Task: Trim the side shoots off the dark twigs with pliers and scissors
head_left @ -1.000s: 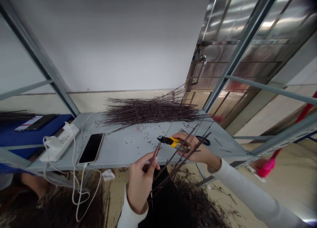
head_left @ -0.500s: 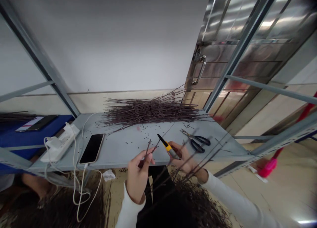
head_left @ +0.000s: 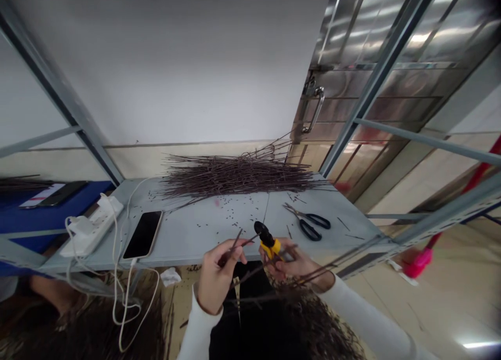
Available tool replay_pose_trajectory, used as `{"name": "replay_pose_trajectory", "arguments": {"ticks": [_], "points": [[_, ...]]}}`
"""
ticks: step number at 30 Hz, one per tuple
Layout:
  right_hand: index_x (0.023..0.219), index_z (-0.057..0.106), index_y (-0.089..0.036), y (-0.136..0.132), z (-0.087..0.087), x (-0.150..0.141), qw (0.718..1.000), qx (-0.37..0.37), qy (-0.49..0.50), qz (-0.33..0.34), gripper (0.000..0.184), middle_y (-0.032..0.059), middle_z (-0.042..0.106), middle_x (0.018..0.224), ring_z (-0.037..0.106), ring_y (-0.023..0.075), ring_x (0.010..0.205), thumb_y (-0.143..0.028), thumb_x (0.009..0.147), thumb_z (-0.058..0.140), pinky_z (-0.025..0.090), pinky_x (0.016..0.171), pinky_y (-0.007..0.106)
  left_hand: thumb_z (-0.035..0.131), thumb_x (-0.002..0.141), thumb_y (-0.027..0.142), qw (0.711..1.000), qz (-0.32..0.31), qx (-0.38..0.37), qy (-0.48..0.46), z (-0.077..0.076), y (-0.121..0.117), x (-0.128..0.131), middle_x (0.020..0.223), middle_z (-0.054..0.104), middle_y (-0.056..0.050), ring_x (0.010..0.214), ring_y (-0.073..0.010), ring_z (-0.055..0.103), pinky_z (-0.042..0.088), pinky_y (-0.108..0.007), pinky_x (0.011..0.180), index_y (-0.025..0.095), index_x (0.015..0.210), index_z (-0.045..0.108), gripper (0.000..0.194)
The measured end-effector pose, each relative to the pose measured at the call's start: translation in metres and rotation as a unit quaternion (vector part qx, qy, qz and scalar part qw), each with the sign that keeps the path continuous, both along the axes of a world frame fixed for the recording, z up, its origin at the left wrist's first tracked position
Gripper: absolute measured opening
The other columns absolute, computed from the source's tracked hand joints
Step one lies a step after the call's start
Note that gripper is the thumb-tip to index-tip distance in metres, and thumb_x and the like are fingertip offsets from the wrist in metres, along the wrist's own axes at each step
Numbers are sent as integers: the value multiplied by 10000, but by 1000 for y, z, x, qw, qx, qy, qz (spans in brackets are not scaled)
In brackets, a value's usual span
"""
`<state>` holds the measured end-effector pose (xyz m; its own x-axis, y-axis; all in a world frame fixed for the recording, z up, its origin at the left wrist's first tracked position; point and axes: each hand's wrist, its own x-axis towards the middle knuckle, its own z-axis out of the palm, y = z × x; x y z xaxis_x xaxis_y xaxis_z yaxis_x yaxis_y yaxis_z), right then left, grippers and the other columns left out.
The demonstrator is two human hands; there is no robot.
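Observation:
My left hand point(head_left: 219, 271) is closed around a dark brown twig point(head_left: 250, 240), which runs from my fingers toward the right. My right hand point(head_left: 287, 261) grips cutting pliers point(head_left: 270, 240) with yellow and grey handles. Their black jaws touch or nearly touch the twig's end; whether they are closed on it I cannot tell. More thin branches stretch below and past my right wrist. A heap of dark twigs point(head_left: 235, 175) lies along the back of the grey shelf point(head_left: 188, 240). Scissors point(head_left: 309, 222) with dark handles rest to the right of the pliers.
On the left lie a phone point(head_left: 143, 235) on its white cable and a white power strip point(head_left: 96, 227). Small twig bits dot the shelf. Metal posts point(head_left: 379, 78) frame both sides. More cut branches point(head_left: 313, 318) are beneath. Part of another person point(head_left: 58, 295) shows at lower left.
My right hand has turned the pliers and brought their jaws to the twig near my left hand. The branches by my right wrist have shifted; my left hand stays nearly in place.

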<state>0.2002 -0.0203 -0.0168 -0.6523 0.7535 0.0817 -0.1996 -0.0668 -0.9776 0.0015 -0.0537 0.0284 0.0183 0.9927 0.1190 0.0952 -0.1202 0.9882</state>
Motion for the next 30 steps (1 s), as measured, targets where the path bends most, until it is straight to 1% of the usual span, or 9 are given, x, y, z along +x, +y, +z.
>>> {"name": "replay_pose_trajectory", "arguments": {"ticks": [3, 6, 11, 14, 17, 19, 23, 26, 30], "points": [[923, 564, -223, 4, -1, -1, 999, -25, 14, -29, 393, -18, 501, 714, 385, 74, 493, -470, 662, 724, 306, 437, 213, 569, 817, 433, 1000, 7, 7, 17, 0, -2, -1, 573, 593, -23, 493, -118, 451, 362, -223, 492, 106, 907, 738, 379], [913, 562, -213, 11, -1, -4, 989, 51, -70, -123, 285, -15, 492, 721, 399, 89, 520, -330, 682, 679, 311, 457, 225, 529, 855, 414, 998, 30, 17, 47, -3, -3, 0, 616, 600, -24, 492, -111, 442, 367, -223, 506, 113, 962, 729, 377], [968, 526, -219, 19, -8, -7, 865, 262, -262, -340, 365, -12, 509, 719, 431, 116, 541, -186, 614, 609, 366, 518, 255, 509, 875, 387, 994, 68, 25, 80, -7, -6, 11, 636, 613, -30, 546, -141, 526, 422, -228, 559, 129, 1037, 714, 366], [1003, 511, -225, 17, -16, -12, 813, 295, -283, -415, 377, 17, 550, 812, 486, 137, 595, -208, 635, 590, 408, 571, 278, 482, 888, 401, 994, 76, 31, 71, -8, -6, 20, 643, 623, -36, 589, -163, 558, 439, -238, 589, 145, 1006, 719, 368], [979, 530, -220, 10, -22, -25, 819, 261, -238, -451, 365, -15, 539, 723, 463, 127, 561, -205, 619, 588, 393, 548, 263, 480, 879, 433, 995, 81, 28, 52, -7, -5, 25, 613, 605, -27, 557, -160, 532, 431, -242, 569, 143, 918, 729, 385], [956, 544, -217, 6, -24, -35, 851, 206, -171, -452, 366, -44, 516, 655, 435, 110, 531, -193, 595, 599, 375, 520, 244, 511, 856, 446, 996, 84, 23, 34, -6, -5, 25, 570, 573, -10, 527, -148, 502, 423, -241, 551, 139, 854, 731, 378], [820, 516, -216, 12, -17, -43, 899, 9, 49, -434, 222, -81, 440, 578, 370, 75, 452, -254, 618, 600, 317, 430, 206, 567, 817, 442, 995, 101, 23, -5, -4, -11, 18, 516, 523, 9, 490, -127, 472, 425, -242, 536, 141, 716, 725, 355], [759, 433, -227, 23, -3, -27, 860, -79, 180, -472, 185, -105, 380, 562, 294, 48, 384, -318, 650, 553, 255, 377, 181, 602, 789, 470, 990, 134, 22, -34, -4, -16, 11, 507, 533, 2, 485, -132, 496, 432, -245, 510, 145, 711, 728, 356], [795, 459, -221, 26, 8, 1, 814, -49, 251, -521, 226, -98, 419, 604, 354, 47, 421, -265, 629, 605, 284, 399, 176, 635, 757, 499, 986, 156, 29, -52, -3, -15, 5, 524, 563, -14, 497, -146, 536, 431, -236, 466, 146, 800, 742, 371]]}}
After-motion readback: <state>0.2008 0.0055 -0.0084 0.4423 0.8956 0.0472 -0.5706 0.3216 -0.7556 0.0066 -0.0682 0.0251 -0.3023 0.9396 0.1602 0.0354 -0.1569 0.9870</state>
